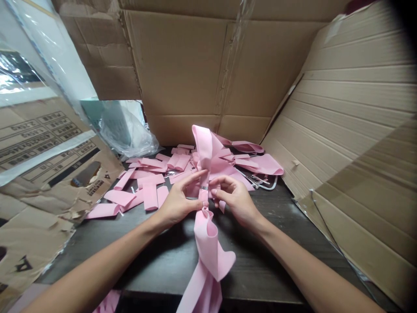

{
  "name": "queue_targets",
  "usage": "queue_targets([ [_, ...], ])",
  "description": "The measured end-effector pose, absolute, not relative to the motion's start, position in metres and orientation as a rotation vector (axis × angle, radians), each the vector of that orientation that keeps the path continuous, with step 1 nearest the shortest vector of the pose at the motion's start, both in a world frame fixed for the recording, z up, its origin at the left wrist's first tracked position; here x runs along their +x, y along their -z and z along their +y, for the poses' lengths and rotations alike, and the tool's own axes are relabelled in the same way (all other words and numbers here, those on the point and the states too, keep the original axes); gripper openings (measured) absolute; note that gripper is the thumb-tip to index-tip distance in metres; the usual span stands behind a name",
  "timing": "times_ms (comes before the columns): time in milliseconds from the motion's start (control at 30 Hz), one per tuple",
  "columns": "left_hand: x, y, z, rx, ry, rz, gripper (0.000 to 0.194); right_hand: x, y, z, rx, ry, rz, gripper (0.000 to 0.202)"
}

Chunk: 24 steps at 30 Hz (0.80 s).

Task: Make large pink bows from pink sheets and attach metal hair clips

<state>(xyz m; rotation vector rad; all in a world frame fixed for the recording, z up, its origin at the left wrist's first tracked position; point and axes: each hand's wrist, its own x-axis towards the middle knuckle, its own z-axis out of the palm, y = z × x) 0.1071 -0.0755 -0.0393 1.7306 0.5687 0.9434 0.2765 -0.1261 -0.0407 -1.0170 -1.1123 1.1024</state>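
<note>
Between my two hands, upright above the dark table, is a pink fabric bow (pixel 206 243) with loops at top and bottom and tails hanging over the front edge. A narrow pink band wraps its middle, and a small silver clip (pixel 204 188) shows there. My left hand (pixel 182 193) pinches the band's left side, thumb below and fingers above. My right hand (pixel 232 195) has its fingers curled against the right side of the band at the clip. Part of the bow's middle is hidden behind my fingertips.
Several flat pink fabric pieces (pixel 150 195) lie across the back left of the dark table (pixel 156 265). Larger pink loops (pixel 267 164) and metal clips (pixel 260 179) lie at the back right. Cardboard walls (pixel 182 65) stand behind and at both sides. A clear plastic bag (pixel 130 130) sits back left.
</note>
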Motion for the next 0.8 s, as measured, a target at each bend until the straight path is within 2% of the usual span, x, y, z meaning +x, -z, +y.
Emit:
queue_targets([
  [467,0.1063,0.0377,-0.0763,1.859,-0.980,0.587,0.075,0.2762,0.0481,-0.1236,-0.983,-1.046,-1.085,0.020],
  [800,0.1069,0.0355,-0.0775,1.884,-0.969,0.628,0.067,0.2779,0.0486,-0.1222,-0.980,-1.047,-1.147,0.014],
])
